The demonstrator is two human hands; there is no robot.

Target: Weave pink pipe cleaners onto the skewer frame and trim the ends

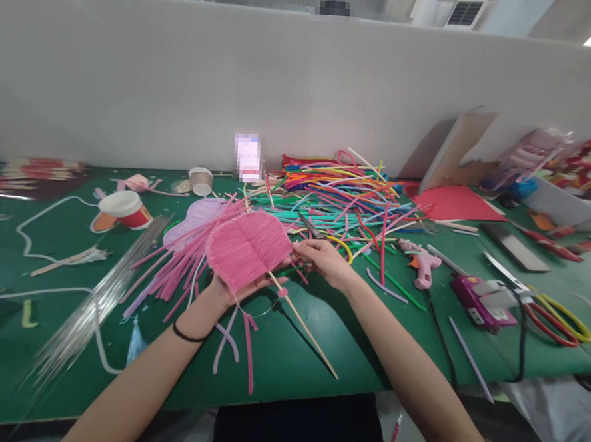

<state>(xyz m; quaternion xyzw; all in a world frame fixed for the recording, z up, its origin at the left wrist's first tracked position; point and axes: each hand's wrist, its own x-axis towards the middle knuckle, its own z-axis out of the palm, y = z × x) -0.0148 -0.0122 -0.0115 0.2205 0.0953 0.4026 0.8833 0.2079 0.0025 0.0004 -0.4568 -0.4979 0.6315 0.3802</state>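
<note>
A pink fan-shaped piece (248, 248) with a ridged rim is held up above the green table. My left hand (228, 293) supports it from below and behind, its fingers partly hidden under the piece. A thin wooden stick (311, 335) with a small pink bead slants down to the right from its lower edge, beside a loop of thin wire. My right hand (323, 259) pinches the right edge of the pink piece between thumb and fingers. Pink pipe cleaners (172, 273) and a lilac piece (195, 218) lie behind it on the left.
Colourful pipe cleaners (337, 190) are heaped at the back. To the right are a glue gun (424, 265), a purple box (475, 302) and large scissors (545, 306). A paper cup (128, 209) and clear sticks (90, 308) lie left on the green table (316, 375).
</note>
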